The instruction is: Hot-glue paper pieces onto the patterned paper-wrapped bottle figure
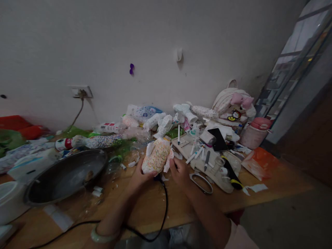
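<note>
Nearest, a pale bracelet (103,238) rings the left forearm (112,219). Over the surface (140,215), the left hand (141,174) cups a speckled bundle (156,155) while the right hand (181,172) pinches its loose flap (168,161); working that edge seems underway, calling for gentle tension.

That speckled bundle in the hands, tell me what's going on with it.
A person sits or stands at a cluttered wooden table, working on a speckled, colourful bundle. The left hand holds it from below and the side, while the right hand pinches a pale pink flap at its edge. Around it lie a dark oval basin, several pens and a black phone. What the bundle is made of is hard to tell.
</note>
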Tool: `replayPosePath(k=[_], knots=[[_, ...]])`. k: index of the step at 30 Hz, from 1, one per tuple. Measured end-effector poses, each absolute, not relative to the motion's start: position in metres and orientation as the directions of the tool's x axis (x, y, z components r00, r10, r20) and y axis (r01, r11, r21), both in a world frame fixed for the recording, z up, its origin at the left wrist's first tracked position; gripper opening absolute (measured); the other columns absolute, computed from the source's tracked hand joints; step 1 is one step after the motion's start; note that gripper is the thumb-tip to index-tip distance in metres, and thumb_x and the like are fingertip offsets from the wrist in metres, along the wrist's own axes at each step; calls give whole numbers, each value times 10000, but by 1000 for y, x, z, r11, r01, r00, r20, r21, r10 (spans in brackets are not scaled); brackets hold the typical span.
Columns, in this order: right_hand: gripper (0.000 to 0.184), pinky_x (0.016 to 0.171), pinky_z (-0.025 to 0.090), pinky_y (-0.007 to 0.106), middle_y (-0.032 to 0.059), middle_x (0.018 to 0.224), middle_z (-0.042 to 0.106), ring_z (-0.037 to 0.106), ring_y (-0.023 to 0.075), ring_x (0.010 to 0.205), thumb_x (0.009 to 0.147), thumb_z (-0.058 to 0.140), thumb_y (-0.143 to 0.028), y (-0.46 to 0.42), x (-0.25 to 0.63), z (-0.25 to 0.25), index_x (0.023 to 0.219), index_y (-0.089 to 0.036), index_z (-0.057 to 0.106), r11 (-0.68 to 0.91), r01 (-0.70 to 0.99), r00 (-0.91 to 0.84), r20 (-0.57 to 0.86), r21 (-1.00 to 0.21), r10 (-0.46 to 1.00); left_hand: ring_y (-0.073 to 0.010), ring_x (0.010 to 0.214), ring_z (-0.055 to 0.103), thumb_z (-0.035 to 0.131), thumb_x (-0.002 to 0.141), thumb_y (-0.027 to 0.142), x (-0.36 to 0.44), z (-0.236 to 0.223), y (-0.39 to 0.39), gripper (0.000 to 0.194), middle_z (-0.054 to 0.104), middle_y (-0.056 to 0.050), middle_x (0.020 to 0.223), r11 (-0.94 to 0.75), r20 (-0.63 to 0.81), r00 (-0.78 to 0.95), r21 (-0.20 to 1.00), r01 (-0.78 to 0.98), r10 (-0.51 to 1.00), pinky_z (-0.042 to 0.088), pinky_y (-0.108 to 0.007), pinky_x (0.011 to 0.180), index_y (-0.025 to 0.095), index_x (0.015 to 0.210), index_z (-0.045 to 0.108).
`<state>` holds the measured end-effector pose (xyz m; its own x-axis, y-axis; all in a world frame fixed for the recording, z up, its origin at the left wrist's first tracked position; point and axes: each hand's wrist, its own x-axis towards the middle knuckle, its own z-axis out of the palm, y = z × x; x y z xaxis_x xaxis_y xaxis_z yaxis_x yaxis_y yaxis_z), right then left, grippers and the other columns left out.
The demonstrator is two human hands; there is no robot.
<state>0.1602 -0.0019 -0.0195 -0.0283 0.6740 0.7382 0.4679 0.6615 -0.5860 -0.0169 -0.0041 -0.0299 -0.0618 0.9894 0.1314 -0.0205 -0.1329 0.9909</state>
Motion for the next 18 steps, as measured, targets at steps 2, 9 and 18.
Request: replayPosePath(k=[2,9,18], knots=[[317,513,331,245,2,576,519,485,130,548,920,362,-274,-2,160,-20,630,-201,467,666,466,-28,742,-583,670,-321,1055,612,802,450,331,-17,-31,-4,796,677,-95,1114,-136,134,-56,990,-26,989,505,-398,884,183,1179,518],[317,511,334,247,0,568,522,488,138,558,926,343,-290,-1,160,-22,667,-204,503,645,461,-43,711,-609,702,-329,1098,583,804,462,415,-16,-35,-5,849,637,-120,1173,-162,162,-58,987,9,985,467,-425,931,181,1215,487],[308,512,322,241,-10,560,494,465,129,554,917,366,-271,0,159,-23,639,-200,477,654,455,-52,715,-605,697,-324,1134,566,796,496,421,-18,-42,-2,900,594,-145,1241,-156,158,-19,986,62,987,475,-404,922,170,1271,413]])
